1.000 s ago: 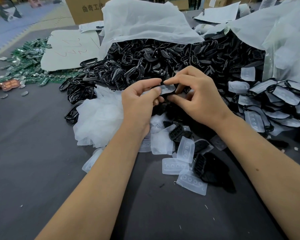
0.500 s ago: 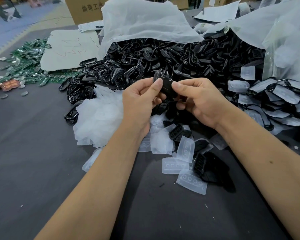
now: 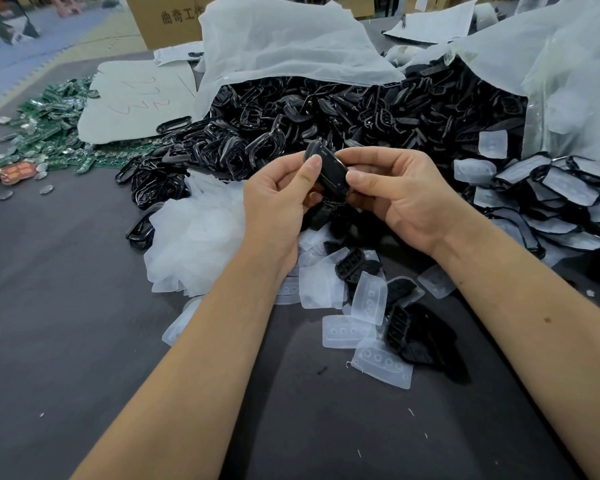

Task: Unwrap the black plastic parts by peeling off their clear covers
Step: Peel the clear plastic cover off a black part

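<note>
Both hands meet above the middle of the dark table point(image 3: 66, 323), sharing one black plastic part point(image 3: 329, 173) held up in the air in front of the big heap of black parts point(image 3: 343, 116). The left hand point(image 3: 278, 199) pinches the part's left edge, thumb pressed on the near face and the other fingers curled behind it. The right hand point(image 3: 406, 192) grips the right edge the same way, its thumb tip on the front and its fingers bent round the back. The part looks bare and glossy; whether any clear film clings to it cannot be told. Below the hands, on the table, lie loose clear covers point(image 3: 347, 330) with rows of round dimples, mixed with a few unwrapped black pieces point(image 3: 416, 334). Just left of them sits a mound of crumpled translucent film point(image 3: 194, 233), touching the lower edge of the heap. To the right, well apart from the hands, a spread of parts with covers on point(image 3: 561, 188) overlaps like tiles. White plastic sheeting point(image 3: 284, 46) drapes over the top of the heap. At the far left lie green circuit boards point(image 3: 45, 133) beside a pale sheet of card point(image 3: 136, 98), and a cardboard box point(image 3: 167, 19) stands behind.
</note>
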